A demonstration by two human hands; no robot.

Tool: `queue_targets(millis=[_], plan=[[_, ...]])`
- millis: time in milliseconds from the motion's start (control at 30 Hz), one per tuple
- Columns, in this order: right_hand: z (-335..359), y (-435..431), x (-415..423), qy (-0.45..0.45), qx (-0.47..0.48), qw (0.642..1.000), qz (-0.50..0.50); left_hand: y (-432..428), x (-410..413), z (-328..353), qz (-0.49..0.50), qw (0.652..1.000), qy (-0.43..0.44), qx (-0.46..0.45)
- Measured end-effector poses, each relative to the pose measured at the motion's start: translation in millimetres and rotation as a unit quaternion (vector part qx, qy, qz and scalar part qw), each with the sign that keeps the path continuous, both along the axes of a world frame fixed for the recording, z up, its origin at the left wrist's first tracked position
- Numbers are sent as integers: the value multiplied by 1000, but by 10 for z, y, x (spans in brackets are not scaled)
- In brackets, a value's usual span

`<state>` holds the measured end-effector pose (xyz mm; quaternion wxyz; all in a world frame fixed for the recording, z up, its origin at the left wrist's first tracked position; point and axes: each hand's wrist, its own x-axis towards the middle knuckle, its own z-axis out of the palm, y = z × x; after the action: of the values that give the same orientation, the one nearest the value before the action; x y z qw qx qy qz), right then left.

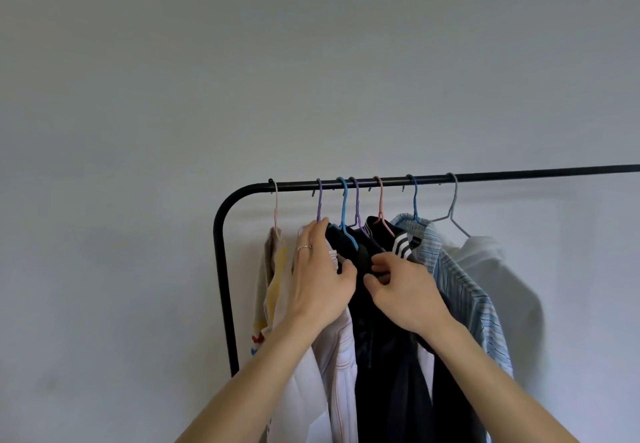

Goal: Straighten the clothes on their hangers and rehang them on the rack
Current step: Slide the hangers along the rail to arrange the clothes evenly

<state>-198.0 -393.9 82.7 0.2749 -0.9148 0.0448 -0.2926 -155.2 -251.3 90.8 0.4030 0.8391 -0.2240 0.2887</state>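
A black clothes rack (485, 176) carries several garments on coloured hangers. A dark garment (377, 356) hangs from a blue hanger (344, 207) near the middle of the row. My left hand (322, 276), with a ring on one finger, lies flat over the white garment (337, 366) on its left, its fingertips at the dark garment's shoulder and its thumb curled round the fabric. My right hand (401, 290) pinches the dark cloth just below the collar. To the right hang a dark top with white stripes (401, 246), a blue striped shirt (464, 290) and a white garment (502, 290).
A cream garment with coloured print (273, 283) hangs at the far left by the rack's curved upright post (225, 286). A plain pale wall (311, 61) stands behind. The bar runs on to the right without hangers.
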Motion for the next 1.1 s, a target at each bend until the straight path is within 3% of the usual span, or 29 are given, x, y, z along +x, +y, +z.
queue_targets(millis=[100,167,300,367,567,800,1100], plan=[[4,-19,23,94,7,995,30,-138,65,-64,-54,983,165,-63],[30,-31,91,143,134,976,98,-139,127,-159,-75,967,229,-82],[-22,-3,319,137,399,891,165,-85,153,-229,-99,952,266,-110],[-51,3,357,109,465,860,180,-78,186,-217,-109,952,258,-124],[5,-162,242,-1,453,884,116,-105,214,-242,-147,950,225,-160],[35,-534,133,-27,441,897,29,-250,197,-279,-131,952,180,-209],[-126,-227,213,22,364,921,136,-318,300,-322,-122,949,205,-207]])
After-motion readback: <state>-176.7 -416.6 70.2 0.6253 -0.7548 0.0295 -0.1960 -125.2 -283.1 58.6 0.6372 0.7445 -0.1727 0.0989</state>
